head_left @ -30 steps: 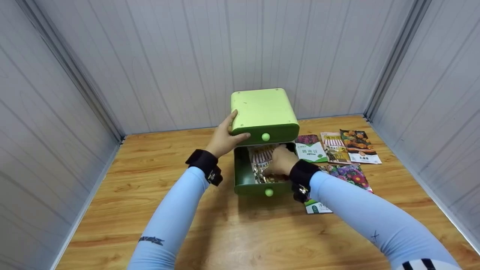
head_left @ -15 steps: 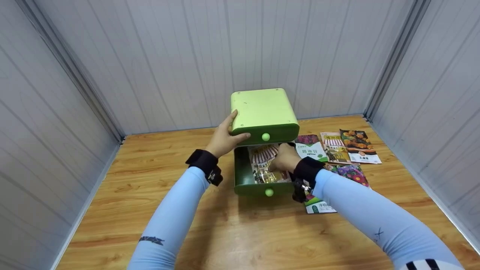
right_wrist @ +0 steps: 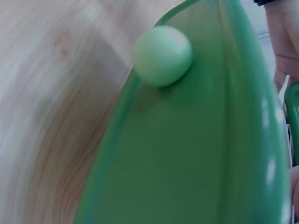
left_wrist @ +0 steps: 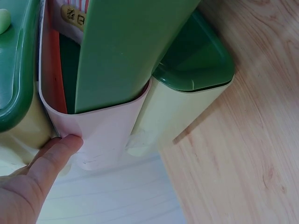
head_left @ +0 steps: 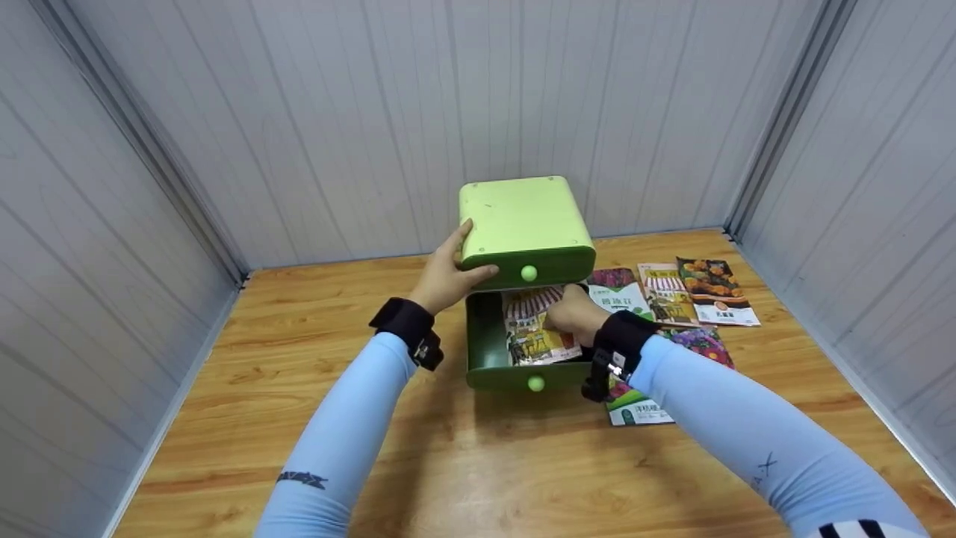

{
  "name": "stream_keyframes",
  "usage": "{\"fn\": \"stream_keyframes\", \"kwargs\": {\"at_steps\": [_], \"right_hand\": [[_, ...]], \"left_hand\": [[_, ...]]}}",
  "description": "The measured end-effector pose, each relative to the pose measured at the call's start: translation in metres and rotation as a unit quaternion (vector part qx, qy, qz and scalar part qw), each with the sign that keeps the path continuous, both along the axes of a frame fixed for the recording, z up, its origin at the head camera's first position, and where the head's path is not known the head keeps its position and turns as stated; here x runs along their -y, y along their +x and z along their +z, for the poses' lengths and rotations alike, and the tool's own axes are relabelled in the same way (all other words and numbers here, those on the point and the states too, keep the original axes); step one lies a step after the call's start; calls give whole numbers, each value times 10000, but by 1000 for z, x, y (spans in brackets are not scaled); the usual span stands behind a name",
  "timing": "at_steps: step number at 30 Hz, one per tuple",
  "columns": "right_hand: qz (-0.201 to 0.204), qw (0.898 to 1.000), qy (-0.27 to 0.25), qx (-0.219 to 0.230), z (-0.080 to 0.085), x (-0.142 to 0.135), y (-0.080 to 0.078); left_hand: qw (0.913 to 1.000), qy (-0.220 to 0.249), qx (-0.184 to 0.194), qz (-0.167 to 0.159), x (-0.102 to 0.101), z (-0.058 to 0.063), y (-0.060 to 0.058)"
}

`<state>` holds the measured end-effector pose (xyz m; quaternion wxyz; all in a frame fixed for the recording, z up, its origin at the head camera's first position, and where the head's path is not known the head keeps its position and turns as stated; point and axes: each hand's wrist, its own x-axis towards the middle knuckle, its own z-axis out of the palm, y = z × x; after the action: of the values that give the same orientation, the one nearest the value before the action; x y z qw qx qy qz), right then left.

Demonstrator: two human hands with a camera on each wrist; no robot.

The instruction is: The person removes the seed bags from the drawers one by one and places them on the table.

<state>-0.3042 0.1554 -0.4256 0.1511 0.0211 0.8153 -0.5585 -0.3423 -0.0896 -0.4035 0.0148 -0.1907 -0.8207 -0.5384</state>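
Observation:
A small drawer cabinet point(head_left: 523, 213) with a light green top stands by the back wall. My left hand point(head_left: 442, 278) rests at its left front corner, thumb across the green front of the upper drawer. In the left wrist view, a finger touches the pink casing point(left_wrist: 100, 128) around the pulled-out drawer. That green drawer point(head_left: 485, 340) holds a seed packet point(head_left: 532, 332) with a striped awning picture. Inside the drawer, my right hand point(head_left: 579, 314) bends over the packet's right part; its fingertips are hidden. The right wrist view is mostly drawer front point(right_wrist: 187, 135) and round knob point(right_wrist: 162, 56).
Several seed packets lie on the wooden table right of the cabinet, including an orange-flower packet point(head_left: 715, 288), another awning packet point(head_left: 667, 297) and a white-and-green one point(head_left: 620, 300). A cream lower section point(left_wrist: 177, 105) sits under the pink casing. Ribbed walls point(head_left: 358, 134) surround the table.
My right hand has shifted right and slightly up over the packet, baring more of its picture. The packet has slid slightly right. My left hand stays put.

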Motion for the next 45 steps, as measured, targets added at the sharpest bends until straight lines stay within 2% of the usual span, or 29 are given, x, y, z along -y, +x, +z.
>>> {"fn": "stream_keyframes", "kwargs": {"at_steps": [7, 16, 24, 29, 38, 45], "right_hand": [[-310, 9986, -238, 359, 7, 0, 2], [266, 9989, -83, 367, 16, -15, 7], [318, 9985, 5, 456, 26, -33, 9], [597, 9970, 57, 483, 28, -42, 15], [761, 9941, -129, 757, 31, -56, 25], [1065, 9906, -25, 854, 32, -76, 35]], "left_hand": [[10000, 44, 9, -35, 0, 0, 0], [9999, 122, 72, -88, 0, -1, -1], [9999, 114, 65, -86, 0, 0, 1], [9999, 96, 31, -53, -1, 0, 0], [10000, -11, 37, -7, 0, -1, -1], [10000, -62, -31, 41, 0, 0, -2]]}}
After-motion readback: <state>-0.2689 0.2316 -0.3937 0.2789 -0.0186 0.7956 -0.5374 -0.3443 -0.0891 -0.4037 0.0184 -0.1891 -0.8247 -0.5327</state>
